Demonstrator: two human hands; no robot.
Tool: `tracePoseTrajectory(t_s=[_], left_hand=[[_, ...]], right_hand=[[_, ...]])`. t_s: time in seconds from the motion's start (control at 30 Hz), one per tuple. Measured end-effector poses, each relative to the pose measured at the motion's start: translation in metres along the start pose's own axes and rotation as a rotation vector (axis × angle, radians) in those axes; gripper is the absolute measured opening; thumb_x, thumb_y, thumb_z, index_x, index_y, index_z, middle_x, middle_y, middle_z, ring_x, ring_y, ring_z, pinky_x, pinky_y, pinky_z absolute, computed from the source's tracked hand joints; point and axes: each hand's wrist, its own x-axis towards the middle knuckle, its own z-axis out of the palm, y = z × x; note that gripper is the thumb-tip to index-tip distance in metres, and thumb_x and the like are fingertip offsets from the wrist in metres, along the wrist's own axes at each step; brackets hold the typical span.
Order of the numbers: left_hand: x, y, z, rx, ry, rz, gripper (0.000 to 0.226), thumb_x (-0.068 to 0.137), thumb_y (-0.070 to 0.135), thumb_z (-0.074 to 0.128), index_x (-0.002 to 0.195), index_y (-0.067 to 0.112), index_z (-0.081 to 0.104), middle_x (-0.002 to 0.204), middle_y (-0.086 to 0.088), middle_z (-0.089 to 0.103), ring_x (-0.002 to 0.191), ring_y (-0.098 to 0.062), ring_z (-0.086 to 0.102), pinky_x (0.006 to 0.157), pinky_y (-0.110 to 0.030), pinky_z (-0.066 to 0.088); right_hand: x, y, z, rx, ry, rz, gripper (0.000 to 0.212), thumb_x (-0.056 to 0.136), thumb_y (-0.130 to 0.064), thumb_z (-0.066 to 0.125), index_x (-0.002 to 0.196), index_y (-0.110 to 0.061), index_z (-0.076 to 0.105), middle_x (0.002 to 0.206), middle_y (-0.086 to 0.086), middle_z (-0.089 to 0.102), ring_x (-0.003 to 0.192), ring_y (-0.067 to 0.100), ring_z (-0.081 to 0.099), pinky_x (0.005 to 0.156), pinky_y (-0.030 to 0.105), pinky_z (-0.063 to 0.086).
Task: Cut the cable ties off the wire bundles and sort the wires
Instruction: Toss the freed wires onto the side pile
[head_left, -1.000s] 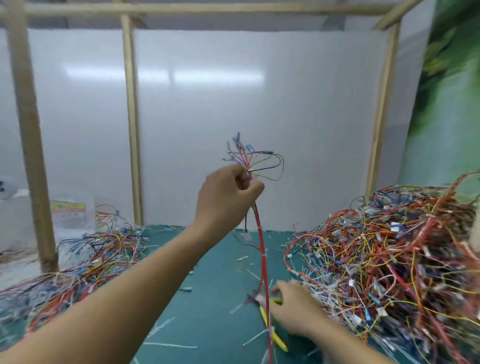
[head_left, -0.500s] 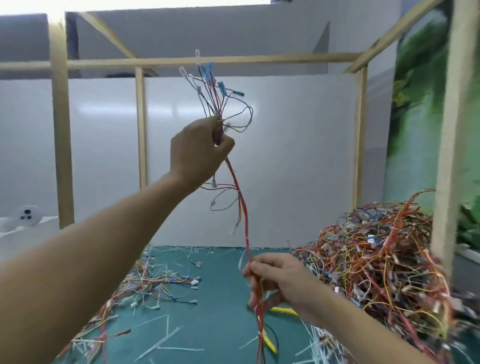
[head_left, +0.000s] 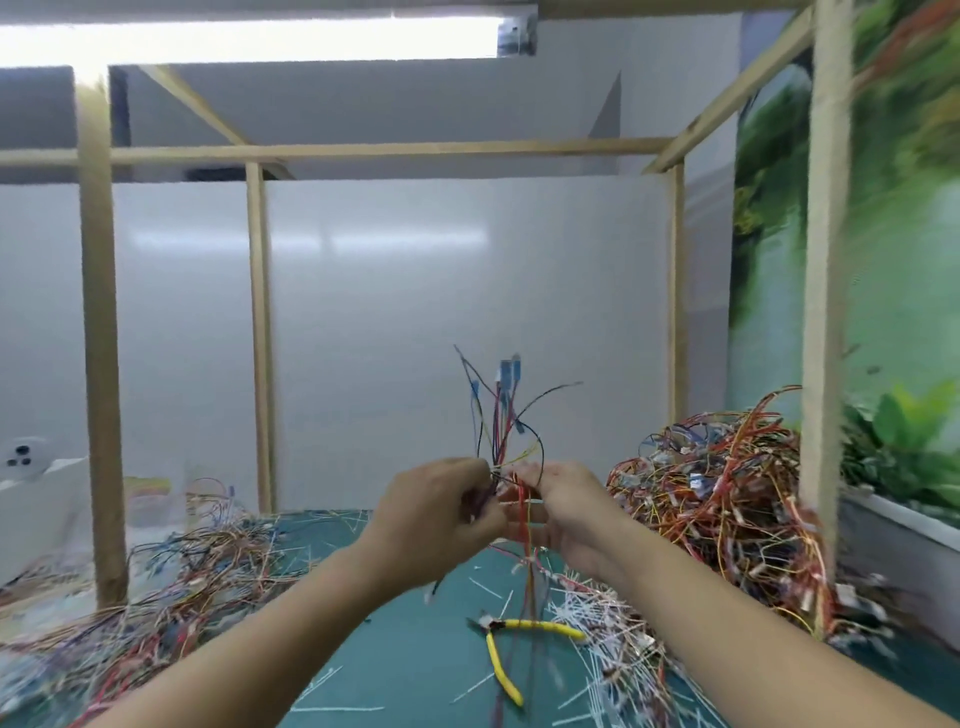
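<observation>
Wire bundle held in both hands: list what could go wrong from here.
1. The left hand and right hand grip the wire bundle mid-air. Its hanging red strands trail over the yellow cutters and may snag or drag them.
2. Loose ends splay above the hands. A slipped wire could drop into the tangled pile at right and get mixed.

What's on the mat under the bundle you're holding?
Yellow-handled cutters and white tie scraps lie on the green mat. The hanging bundle covers part of one handle.

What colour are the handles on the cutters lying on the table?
Yellow. The cutters lie on the green mat, seen best in the head view.
</observation>
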Motion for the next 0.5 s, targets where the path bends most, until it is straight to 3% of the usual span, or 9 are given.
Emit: tracePoseTrajectory(t_s=[0.13,0.2,0.33,0.43,0.5], left_hand=[[0.001,0.008,0.0,-0.179,-0.063,-0.059,0.04,0.088,0.046,0.068,0.08,0.01,0.053,0.073,0.001,0.059,0.069,-0.018,0.055,0.065,-0.04,0.05],[0.007,0.011,-0.003,-0.259,-0.067,-0.114,0.052,0.076,0.056,0.076,0.085,0.01,0.053,0.079,0.0,0.064,0.076,-0.019,0.059,0.068,-0.039,0.051],[0.021,0.021,-0.006,-0.345,-0.012,-0.23,0.054,0.065,0.054,0.086,0.083,0.018,0.049,0.08,-0.001,0.067,0.077,-0.023,0.061,0.067,-0.042,0.054],[0.03,0.023,-0.005,-0.454,0.055,-0.309,0.038,0.074,0.024,0.084,0.085,0.013,0.049,0.08,-0.01,0.064,0.072,-0.028,0.065,0.058,-0.041,0.059],[0.033,0.019,-0.008,-0.417,0.104,-0.306,0.029,0.078,0.011,0.076,0.082,0.014,0.047,0.077,-0.011,0.059,0.073,-0.035,0.062,0.061,-0.046,0.058]], right_hand=[[0.001,-0.007,0.002,0.151,0.034,0.01,0.025,0.102,-0.008,0.052,0.087,0.003,0.067,0.065,0.011,0.067,0.05,0.017,0.066,0.044,0.025,0.054],[0.001,-0.013,0.003,0.224,0.074,-0.007,0.022,0.1,-0.004,0.053,0.084,0.002,0.067,0.064,0.01,0.064,0.048,0.015,0.064,0.042,0.023,0.054],[0.001,-0.029,0.005,0.286,0.093,-0.036,0.018,0.097,-0.002,0.057,0.085,0.001,0.07,0.067,0.011,0.065,0.046,0.016,0.065,0.038,0.023,0.052],[0.001,-0.04,0.008,0.272,0.034,-0.08,0.015,0.096,-0.001,0.058,0.087,0.0,0.07,0.069,0.011,0.07,0.05,0.018,0.068,0.041,0.025,0.055],[0.002,-0.046,0.006,0.187,0.025,-0.107,0.013,0.091,-0.003,0.065,0.081,-0.003,0.073,0.071,0.01,0.073,0.055,0.018,0.07,0.047,0.025,0.057]])
